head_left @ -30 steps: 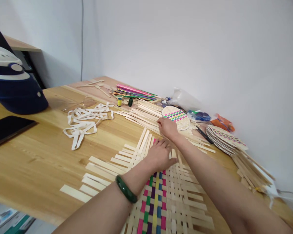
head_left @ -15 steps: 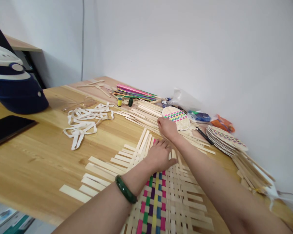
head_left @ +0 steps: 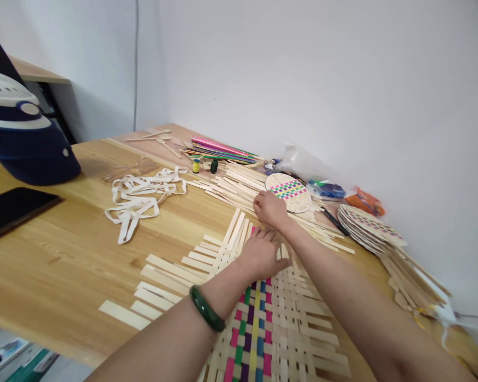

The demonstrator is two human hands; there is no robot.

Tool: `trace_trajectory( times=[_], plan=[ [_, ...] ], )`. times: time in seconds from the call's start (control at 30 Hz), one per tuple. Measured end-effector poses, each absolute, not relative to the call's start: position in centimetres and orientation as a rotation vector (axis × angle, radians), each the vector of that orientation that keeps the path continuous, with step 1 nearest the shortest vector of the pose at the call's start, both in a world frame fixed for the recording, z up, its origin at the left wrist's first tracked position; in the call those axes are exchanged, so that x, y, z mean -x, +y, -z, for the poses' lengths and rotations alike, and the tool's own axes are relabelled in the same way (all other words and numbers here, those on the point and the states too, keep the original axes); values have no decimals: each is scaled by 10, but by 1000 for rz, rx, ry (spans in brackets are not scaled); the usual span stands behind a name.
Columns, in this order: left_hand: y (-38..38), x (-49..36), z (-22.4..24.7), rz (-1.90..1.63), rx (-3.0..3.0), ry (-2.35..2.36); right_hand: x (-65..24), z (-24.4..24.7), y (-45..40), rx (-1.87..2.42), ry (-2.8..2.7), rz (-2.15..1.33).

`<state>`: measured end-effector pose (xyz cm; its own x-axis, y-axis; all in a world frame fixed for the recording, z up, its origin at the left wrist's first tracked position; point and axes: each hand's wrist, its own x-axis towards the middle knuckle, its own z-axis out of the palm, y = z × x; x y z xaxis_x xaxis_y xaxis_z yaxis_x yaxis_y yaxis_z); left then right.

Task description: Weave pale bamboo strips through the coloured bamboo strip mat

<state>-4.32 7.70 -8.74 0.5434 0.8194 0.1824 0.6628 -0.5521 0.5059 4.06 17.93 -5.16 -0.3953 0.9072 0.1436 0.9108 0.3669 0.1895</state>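
Note:
A mat of woven bamboo strips (head_left: 289,318) lies in front of me, with pink, green, purple, yellow and blue strips through its middle and loose ends sticking out at both sides. My left hand (head_left: 262,253), a green bangle on its wrist, rests flat on the far part of the mat with its fingers spread. Just beyond it, my right hand (head_left: 270,208) is closed, fingers curled at the near edge of a pile of plain bamboo strips (head_left: 239,185). Whatever lies between those fingers is hidden.
Finished woven fans (head_left: 366,225) are stacked at the right; a single round fan (head_left: 292,193) lies on the strips. White ribbon (head_left: 137,201), thread spools (head_left: 196,166), coloured strips (head_left: 219,148) and a black pen-like tool (head_left: 335,220) lie around. A phone (head_left: 16,212) and blue jug (head_left: 32,148) stand left.
My right hand has shifted slightly left and toward me, still closed. The left hand stays on the mat. The whole view has moved very slightly.

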Motion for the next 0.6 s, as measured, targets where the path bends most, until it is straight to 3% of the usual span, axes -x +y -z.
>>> trace_trajectory(
  times=[0.6],
  plan=[
    [77,43,89,-652,-2393,1177,-36,42,175,1699,-2714,250]
  ],
)
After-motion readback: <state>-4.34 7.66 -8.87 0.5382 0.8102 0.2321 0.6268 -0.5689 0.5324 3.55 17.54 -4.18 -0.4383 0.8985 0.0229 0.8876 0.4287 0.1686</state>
